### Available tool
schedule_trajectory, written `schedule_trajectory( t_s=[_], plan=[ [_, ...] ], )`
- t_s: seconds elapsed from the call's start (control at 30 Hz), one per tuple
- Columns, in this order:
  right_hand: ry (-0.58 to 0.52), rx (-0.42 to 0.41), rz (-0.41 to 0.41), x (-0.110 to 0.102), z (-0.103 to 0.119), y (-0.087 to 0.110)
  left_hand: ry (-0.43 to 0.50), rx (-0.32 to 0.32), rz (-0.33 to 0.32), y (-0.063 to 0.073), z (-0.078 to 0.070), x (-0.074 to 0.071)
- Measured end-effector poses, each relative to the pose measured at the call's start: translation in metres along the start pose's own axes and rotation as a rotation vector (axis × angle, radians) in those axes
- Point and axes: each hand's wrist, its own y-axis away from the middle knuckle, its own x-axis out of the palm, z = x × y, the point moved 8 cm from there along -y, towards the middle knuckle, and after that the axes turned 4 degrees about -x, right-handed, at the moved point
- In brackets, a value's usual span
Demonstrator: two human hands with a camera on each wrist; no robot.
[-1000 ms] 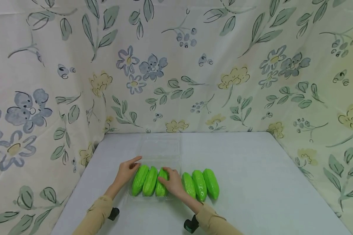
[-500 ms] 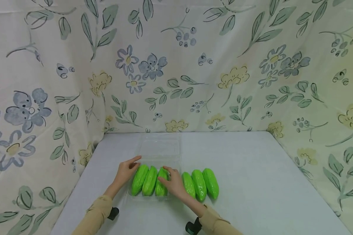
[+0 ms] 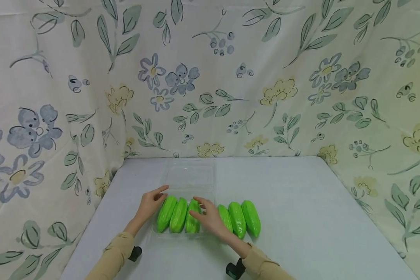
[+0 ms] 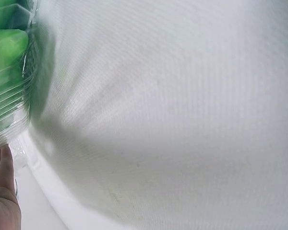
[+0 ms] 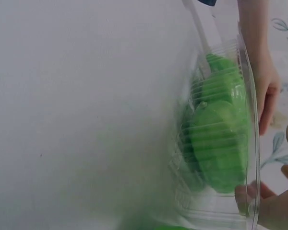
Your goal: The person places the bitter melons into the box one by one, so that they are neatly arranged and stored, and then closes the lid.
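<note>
A clear plastic box [image 3: 176, 236] with its lid folded back holds 3 bright green, ridged, cucumber-shaped vegetables [image 3: 178, 216] side by side. My left hand [image 3: 151, 204] is at the box's left rim; in the left wrist view, its straight fingers [image 4: 5, 167] touch the outside of the clear wall. My right hand [image 3: 210, 217] hovers over the right part of the box beside the rightmost vegetable [image 3: 192, 221], fingers spread and nothing between them. Through the box wall in the right wrist view, a fingertip [image 5: 242, 199] shows near a green vegetable [image 5: 218, 143].
On the white table [image 3: 301, 217], 3 more green vegetables [image 3: 238, 219] lie in a row right of the box, one partly behind my right hand. The clear lid [image 3: 190, 175] lies back toward the floral curtain [image 3: 210, 77]. Dark wrist cameras [image 3: 135, 254] hang below both forearms.
My right hand has shifted slightly to the right, away from the third vegetable in the box. The left hand and the vegetables stay where they were.
</note>
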Motion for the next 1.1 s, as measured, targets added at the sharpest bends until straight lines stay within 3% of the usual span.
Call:
schedule_trajectory(
  t_s=[0.63, 1.1],
  plan=[
    [-0.088, -0.074, 0.143, -0.016, 0.016, 0.01, -0.008, -0.009, 0.005, -0.001, 0.002, 0.0],
    [-0.075, -0.091, 0.191, -0.037, 0.005, 0.017, -0.011, -0.014, 0.002, 0.0, 0.002, 0.0]
  ],
)
